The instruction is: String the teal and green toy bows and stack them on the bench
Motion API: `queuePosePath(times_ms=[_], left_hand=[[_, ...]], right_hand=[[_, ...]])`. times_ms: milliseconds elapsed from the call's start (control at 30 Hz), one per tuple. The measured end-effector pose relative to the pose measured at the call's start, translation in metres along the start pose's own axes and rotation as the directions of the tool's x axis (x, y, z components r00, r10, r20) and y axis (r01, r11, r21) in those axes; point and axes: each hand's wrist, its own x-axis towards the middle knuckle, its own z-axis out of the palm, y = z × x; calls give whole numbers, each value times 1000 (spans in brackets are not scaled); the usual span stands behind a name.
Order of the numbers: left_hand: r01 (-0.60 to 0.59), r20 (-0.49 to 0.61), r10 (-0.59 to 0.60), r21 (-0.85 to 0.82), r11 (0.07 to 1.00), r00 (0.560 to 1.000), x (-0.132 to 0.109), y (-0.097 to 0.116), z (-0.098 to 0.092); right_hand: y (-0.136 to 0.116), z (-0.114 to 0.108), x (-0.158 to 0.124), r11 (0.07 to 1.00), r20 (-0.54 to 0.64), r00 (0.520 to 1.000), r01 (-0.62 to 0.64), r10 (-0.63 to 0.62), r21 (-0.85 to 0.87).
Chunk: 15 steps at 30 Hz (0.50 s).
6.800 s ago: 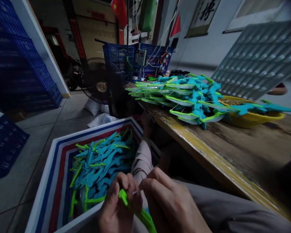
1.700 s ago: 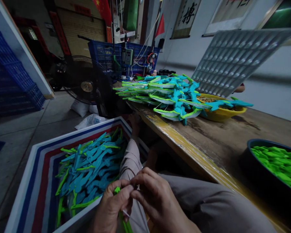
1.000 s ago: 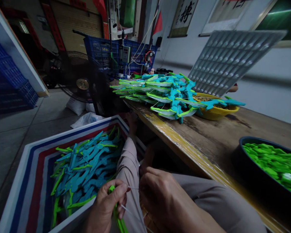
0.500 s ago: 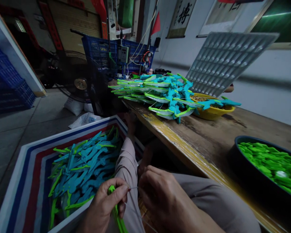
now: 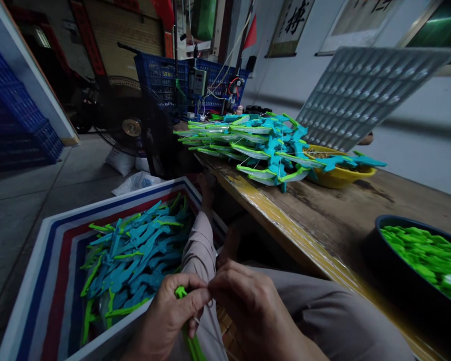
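Note:
Low in the head view, above my lap, my left hand [image 5: 175, 311] is closed around a bright green plastic strip [image 5: 192, 346], whose top end pokes up between thumb and forefinger. A thin pale string [image 5: 209, 327] trails below the fingers. My right hand [image 5: 248, 303] meets the left one at the fingertips and is pinched; the string appears to run into this pinch, though the fingers mostly hide it. Left of my hands, a striped box [image 5: 56, 260] holds a heap of blue and green toy bow pieces [image 5: 146, 250].
On the wooden table [image 5: 334, 215] lies a stack of strung toy bows [image 5: 270, 145]. Behind it sit a yellow basin [image 5: 338, 178] and a tilted ridged clear panel [image 5: 376, 95]. A dark tub [image 5: 383, 250] of green pieces [image 5: 424, 255] stands right. A fan [image 5: 130, 128] stands back left.
My right hand has come in to touch the left hand's fingertips, closing the gap where the string was stretched. The whole view has shifted slightly, so the surroundings sit farther right.

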Motion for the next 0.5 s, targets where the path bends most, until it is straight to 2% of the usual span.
queuePosePath(times_ms=[233,500], left_hand=[[-50,-21,52,95,994,998,-4,-8,-4],[-76,-1,76,98,992,997,-2,-13,-4]], right_hand=[[0,-4,-7,998,15,999,-37,38,-48],[1,0,-9,993,3,997,-72,73,-97]])
